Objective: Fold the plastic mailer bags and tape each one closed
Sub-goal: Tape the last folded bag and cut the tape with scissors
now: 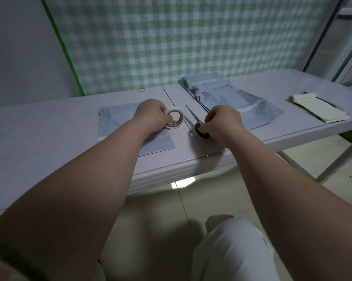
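Note:
A flat grey mailer bag (pixel 118 122) lies on the white table (pixel 49 138) under my left forearm. My left hand (pixel 150 114) grips a white roll of tape (pixel 175 120) at the bag's right edge. Just to the right, my right hand (pixel 221 122) holds the black handles of a pair of scissors (pixel 193 115), whose blades point away from me along the table. A pile of grey mailer bags (pixel 227 96) lies behind and to the right of my right hand, some of them rolled or folded at the back.
A rubber band (pixel 141 90) lies near the table's far edge. A cream notepad (pixel 317 106) sits at the far right on a dark backing. A green checked cloth (pixel 191 37) hangs behind the table. My knee (pixel 231 250) is below the table's front edge.

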Motion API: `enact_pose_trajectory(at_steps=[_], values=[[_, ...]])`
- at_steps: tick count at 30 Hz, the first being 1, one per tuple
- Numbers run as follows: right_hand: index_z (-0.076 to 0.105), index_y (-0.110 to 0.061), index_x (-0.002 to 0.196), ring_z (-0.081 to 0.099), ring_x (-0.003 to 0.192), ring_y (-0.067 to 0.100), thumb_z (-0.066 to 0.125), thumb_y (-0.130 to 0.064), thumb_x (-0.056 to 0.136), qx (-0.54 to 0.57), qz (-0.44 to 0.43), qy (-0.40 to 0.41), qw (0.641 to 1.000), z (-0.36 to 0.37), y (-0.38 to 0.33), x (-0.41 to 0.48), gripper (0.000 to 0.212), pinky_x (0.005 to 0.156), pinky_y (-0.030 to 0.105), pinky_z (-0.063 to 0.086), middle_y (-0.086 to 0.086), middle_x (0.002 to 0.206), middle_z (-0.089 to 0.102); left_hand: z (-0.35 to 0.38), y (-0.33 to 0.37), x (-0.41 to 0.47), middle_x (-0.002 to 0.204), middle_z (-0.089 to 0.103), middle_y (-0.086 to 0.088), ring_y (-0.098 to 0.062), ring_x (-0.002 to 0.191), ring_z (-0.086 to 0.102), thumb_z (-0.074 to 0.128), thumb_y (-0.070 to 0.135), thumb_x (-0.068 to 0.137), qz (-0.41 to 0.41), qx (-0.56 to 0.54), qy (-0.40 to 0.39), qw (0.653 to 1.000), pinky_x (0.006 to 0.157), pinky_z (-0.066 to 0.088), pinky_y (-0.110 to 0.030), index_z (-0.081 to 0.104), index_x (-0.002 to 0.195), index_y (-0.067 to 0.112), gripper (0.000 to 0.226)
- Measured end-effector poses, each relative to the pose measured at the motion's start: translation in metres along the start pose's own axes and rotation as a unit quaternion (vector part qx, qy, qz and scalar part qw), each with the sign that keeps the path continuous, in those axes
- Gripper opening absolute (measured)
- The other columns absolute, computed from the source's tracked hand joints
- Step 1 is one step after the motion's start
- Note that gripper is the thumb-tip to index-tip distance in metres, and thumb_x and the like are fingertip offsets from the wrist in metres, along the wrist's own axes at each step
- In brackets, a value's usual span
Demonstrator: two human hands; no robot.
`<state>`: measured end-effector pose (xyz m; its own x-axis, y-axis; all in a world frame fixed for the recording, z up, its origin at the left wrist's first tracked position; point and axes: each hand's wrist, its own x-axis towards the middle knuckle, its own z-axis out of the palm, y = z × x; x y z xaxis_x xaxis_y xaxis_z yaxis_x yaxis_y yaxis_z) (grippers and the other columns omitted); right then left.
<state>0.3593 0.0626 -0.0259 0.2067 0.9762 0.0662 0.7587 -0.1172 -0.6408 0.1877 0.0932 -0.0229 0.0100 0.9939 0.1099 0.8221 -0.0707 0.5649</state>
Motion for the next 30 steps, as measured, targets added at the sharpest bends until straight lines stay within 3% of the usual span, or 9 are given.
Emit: enact_pose_trajectory(at_steps=[3,6,10,14,16,19,23,26,30], values=[[0.056,-0.02,0.068,0.059,0.072,0.021,0.071,-0.019,0.076,0.104,0.038,-0.025,0.994,0.006,0.006,-0.008,0.017,0.065,0.028,0.052,0.001,0.073,0.061,0.002,-0.006,-0.001,0.068,0.062,-0.011,-0.028,0.065,0.064,0.068,0.008,0.082,-0.078,-0.142,0.003,0.987,0.079,0.058,-0.041,0.059,0.071,0.007,0.014],[0.051,-0.018,0.061,0.045,0.045,0.015,0.074,-0.01,0.076,0.212,0.059,-0.091,0.971,0.008,0.006,-0.017,0.028,0.038,0.016,0.035,0.003,0.064,0.055,0.004,-0.016,-0.001,0.064,0.058,-0.01,-0.023,0.054,0.059,0.068,0.007,0.082,-0.123,-0.218,0.015,0.968,0.076,0.056,-0.039,0.053,0.067,0.01,0.022],[0.051,-0.017,0.063,0.052,0.052,0.018,0.07,-0.01,0.076,0.198,0.027,-0.103,0.974,0.007,0.002,-0.028,0.024,0.044,0.021,0.038,0.005,0.064,0.06,0.006,-0.027,-0.005,0.071,0.06,-0.01,-0.019,0.061,0.06,0.069,0.01,0.084,-0.143,-0.32,0.023,0.936,0.067,0.057,-0.025,0.057,0.072,0.007,0.018],[0.052,-0.016,0.07,0.052,0.05,0.018,0.07,-0.021,0.078,0.222,0.05,-0.137,0.964,0.003,-0.001,-0.038,0.02,0.047,0.021,0.036,0.005,0.059,0.06,0.007,-0.032,-0.007,0.077,0.061,-0.009,-0.016,0.066,0.063,0.068,0.002,0.084,-0.145,-0.396,0.019,0.906,0.059,0.056,-0.017,0.056,0.074,0.007,0.017],[0.053,-0.015,0.07,0.052,0.051,0.018,0.071,-0.024,0.078,0.192,0.026,-0.146,0.97,0.003,-0.002,-0.043,0.022,0.05,0.023,0.041,0.003,0.059,0.059,0.008,-0.034,-0.008,0.077,0.062,-0.009,-0.016,0.066,0.063,0.067,0.0,0.084,-0.143,-0.414,0.019,0.899,0.059,0.057,-0.017,0.056,0.074,0.006,0.016],[0.056,-0.019,0.07,0.06,0.066,0.019,0.069,-0.031,0.075,0.028,-0.069,-0.104,0.992,0.004,-0.006,-0.054,0.019,0.064,0.028,0.05,-0.002,0.065,0.06,0.008,-0.035,-0.008,0.077,0.062,-0.009,-0.015,0.066,0.063,0.066,0.0,0.085,-0.137,-0.419,0.02,0.898,0.06,0.057,-0.017,0.056,0.074,0.007,0.016],[0.058,-0.02,0.084,0.055,0.083,0.022,0.064,-0.032,0.074,-0.135,-0.151,-0.052,0.978,0.005,-0.017,-0.066,0.017,0.061,0.027,0.038,-0.002,0.081,0.059,0.009,-0.034,-0.008,0.078,0.063,-0.009,-0.015,0.066,0.064,0.066,0.002,0.086,-0.136,-0.421,0.023,0.897,0.061,0.057,-0.017,0.057,0.077,0.007,0.014],[0.059,-0.018,0.095,0.053,0.086,0.024,0.061,-0.029,0.078,-0.182,-0.177,-0.033,0.967,0.007,-0.023,-0.068,0.02,0.062,0.026,0.034,0.001,0.09,0.059,0.009,-0.035,-0.008,0.08,0.063,-0.009,-0.013,0.064,0.065,0.066,0.003,0.086,-0.129,-0.426,0.022,0.895,0.058,0.056,-0.016,0.058,0.084,0.005,0.008],[0.057,-0.02,0.098,0.044,0.08,0.023,0.058,-0.025,0.08,-0.219,-0.182,-0.03,0.958,0.008,-0.029,-0.069,0.019,0.061,0.026,0.03,0.0,0.086,0.047,0.009,-0.035,-0.009,0.08,0.063,-0.007,-0.013,0.067,0.064,0.067,0.004,0.086,-0.118,-0.43,0.024,0.895,0.057,0.055,-0.015,0.059,0.088,0.006,0.008]])
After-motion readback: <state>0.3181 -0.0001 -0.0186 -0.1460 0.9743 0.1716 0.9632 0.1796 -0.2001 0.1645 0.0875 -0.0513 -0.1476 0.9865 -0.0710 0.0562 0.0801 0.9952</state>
